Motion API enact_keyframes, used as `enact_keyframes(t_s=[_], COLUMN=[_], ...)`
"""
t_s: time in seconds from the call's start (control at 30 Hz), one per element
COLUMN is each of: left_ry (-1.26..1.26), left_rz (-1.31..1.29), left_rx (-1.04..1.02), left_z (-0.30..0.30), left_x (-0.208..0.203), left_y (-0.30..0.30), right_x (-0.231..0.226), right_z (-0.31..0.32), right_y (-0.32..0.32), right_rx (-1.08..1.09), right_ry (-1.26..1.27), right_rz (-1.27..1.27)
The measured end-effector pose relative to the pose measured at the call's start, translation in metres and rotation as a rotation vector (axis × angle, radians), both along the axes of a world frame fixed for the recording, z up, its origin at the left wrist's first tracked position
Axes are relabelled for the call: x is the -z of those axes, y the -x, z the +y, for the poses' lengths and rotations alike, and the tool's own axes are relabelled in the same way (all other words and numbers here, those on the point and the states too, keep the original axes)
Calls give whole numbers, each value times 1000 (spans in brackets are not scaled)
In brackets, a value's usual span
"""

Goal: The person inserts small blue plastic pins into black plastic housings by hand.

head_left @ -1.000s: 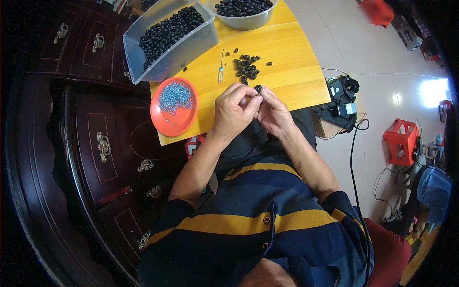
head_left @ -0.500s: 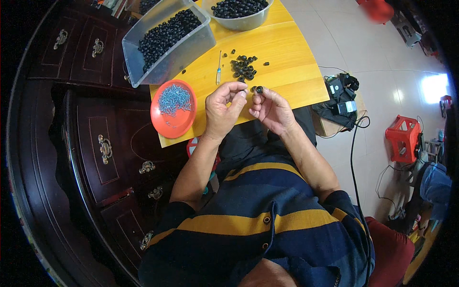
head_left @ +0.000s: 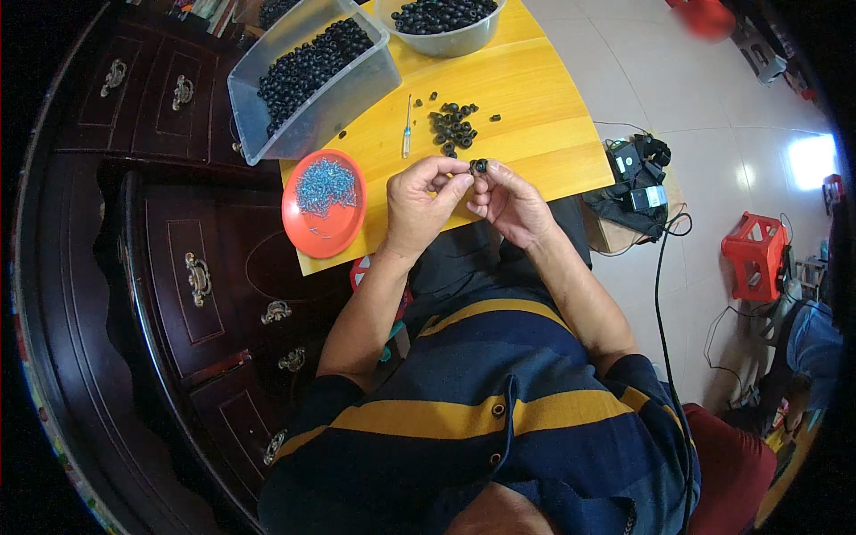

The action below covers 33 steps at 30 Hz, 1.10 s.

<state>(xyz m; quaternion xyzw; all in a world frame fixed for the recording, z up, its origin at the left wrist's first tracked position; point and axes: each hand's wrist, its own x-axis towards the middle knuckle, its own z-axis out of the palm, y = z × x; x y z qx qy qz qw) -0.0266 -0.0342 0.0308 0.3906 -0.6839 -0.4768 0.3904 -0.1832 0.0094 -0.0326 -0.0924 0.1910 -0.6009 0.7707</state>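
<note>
Above the near edge of the yellow table, my right hand pinches a small, shiny black round part between thumb and fingers. My left hand is closed too, thumb against forefinger, its fingertips meeting the left side of that part. Whatever sits between those left fingertips is too small to make out. Just beyond the hands lies a loose pile of similar black parts. A thin screwdriver with a clear blue handle rests left of the pile. An orange-red dish of small silvery-blue screws stands beside my left hand.
A clear plastic bin full of black parts stands at the far left, and a round tub of them at the back. Dark wooden drawers line the left. Black bags and a red stool are at right.
My left hand has moved slightly right, bringing its fingertips against the black part in my right hand. The right hand has hardly moved.
</note>
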Motion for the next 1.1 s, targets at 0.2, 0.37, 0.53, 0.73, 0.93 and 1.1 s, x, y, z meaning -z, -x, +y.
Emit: enact_keyframes(t_s=[0.2,0.37,0.53,0.73,0.93,1.1], left_ry=[60,113,143,222,232,176], left_rz=[-11,-57,-96,-141,-151,-176], left_rx=[-25,-20,16,58,132,223], left_z=[0,0,-1,-5,-8,-9], left_x=[1,-4,-8,-5,-8,-10], left_y=[1,3,3,0,-1,-5], right_x=[-5,-4,-3,-6,-5,-6], right_z=[1,1,0,0,1,1], right_y=[0,2,3,9,17,20], right_rx=[-24,-38,-43,-75,-121,-161], right_ry=[8,29,64,52,58,95], right_rz=[58,81,125,257,306,323])
